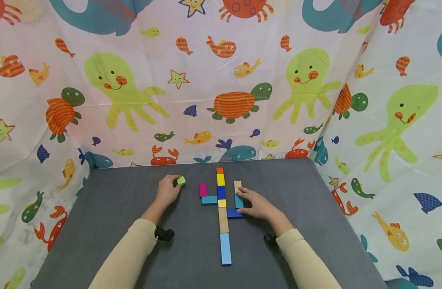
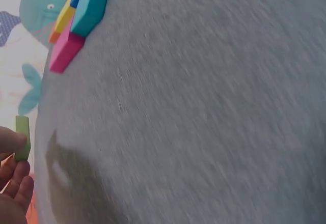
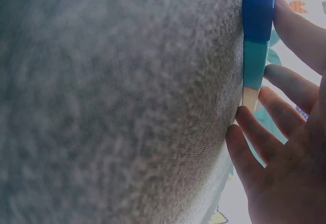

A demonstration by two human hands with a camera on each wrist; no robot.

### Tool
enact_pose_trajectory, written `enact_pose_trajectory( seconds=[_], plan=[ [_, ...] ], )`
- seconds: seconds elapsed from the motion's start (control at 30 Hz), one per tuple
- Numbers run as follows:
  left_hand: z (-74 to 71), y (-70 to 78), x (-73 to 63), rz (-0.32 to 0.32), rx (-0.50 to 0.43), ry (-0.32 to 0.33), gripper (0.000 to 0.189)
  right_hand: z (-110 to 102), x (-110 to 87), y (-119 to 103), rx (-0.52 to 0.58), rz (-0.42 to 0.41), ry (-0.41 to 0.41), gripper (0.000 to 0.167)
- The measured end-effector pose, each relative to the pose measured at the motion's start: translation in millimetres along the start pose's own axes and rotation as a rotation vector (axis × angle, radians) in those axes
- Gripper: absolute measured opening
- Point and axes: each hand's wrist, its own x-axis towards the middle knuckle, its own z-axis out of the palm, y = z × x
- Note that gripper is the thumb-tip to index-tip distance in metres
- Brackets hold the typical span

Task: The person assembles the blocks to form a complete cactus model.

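My left hand (image 1: 168, 190) pinches a small lime-green block (image 1: 181, 180) between thumb and fingers, over the left part of the table. In the left wrist view the green block (image 2: 22, 138) stands above its shadow. My right hand (image 1: 258, 204) spreads its fingers along the right branch of a block figure. Its thumb is at the dark blue block (image 1: 234, 213), its fingertips beside the teal block (image 1: 239, 201) and natural wood block (image 1: 237, 186). In the right wrist view the fingers (image 3: 290, 112) are extended next to these blocks.
A central column runs down the grey table (image 1: 109, 241): orange (image 1: 219, 170), yellow (image 1: 220, 180), blue (image 1: 221, 192), yellow (image 1: 222, 203), wood (image 1: 223, 220) and light blue (image 1: 226, 249) blocks. Teal (image 1: 209, 200) and magenta (image 1: 203, 190) blocks branch left. A printed curtain (image 1: 192, 92) stands behind.
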Motion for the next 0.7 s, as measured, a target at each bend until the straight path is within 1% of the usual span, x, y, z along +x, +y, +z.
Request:
enact_pose_trajectory(
  seconds=[0.2,0.33,0.43,0.57,0.7],
  plan=[
    [11.3,14.1,9.8,-0.003,-0.012,-0.008,0.038,1,1.4,2,-0.004,-0.002,0.004,0.077],
    [18.7,26.0,16.3,-0.001,-0.044,-0.017,0.037,1,2.1,2,-0.006,-0.008,0.006,0.078],
    [26.9,32.8,21.9,0.0,-0.028,-0.036,0.037,0,2.5,2,-0.005,-0.006,0.01,0.077],
    [38.1,37.8,26.5,-0.023,0.01,-0.067,0.037,0,2.4,2,-0.007,-0.003,0.001,0.077],
    [44.0,40.7,28.0,-0.051,-0.009,-0.086,0.037,1,2.0,2,-0.008,-0.001,-0.007,0.077]
  ],
)
